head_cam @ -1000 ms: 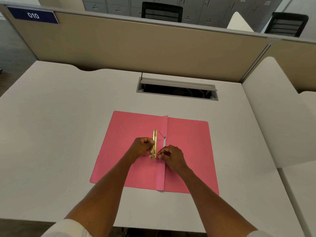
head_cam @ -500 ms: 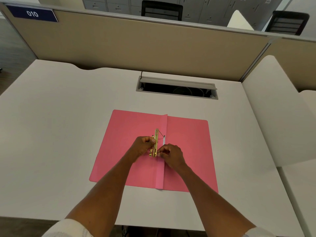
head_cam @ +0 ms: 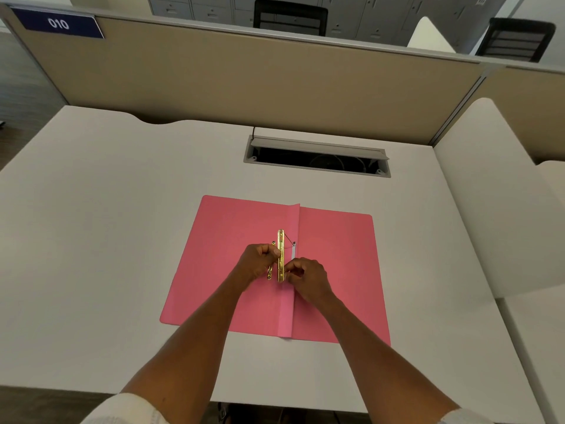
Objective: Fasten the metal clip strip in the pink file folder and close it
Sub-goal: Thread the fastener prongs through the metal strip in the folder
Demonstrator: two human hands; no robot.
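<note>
Folder: pink file folder (head_cam: 336, 270) lies open and flat on the white table (head_cam: 107, 240), nearer the front edge than the back, spine fold running front to back.
Clip: gold metal clip strip (head_cam: 280, 240) stands along the spine fold, just left of it, its far end free.
Left hand (head_cam: 258, 263): grip clamped on the strip's middle from the left.
Right hand (head_cam: 308, 278): fingers pinched together at the strip's near end; cannot tell what they hold.
Back of table: open cable tray (head_cam: 318, 157).

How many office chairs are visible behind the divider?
2: one chair behind the partition near the top centre, another chair at the far right. Only their backs show; others may be hidden.
</note>
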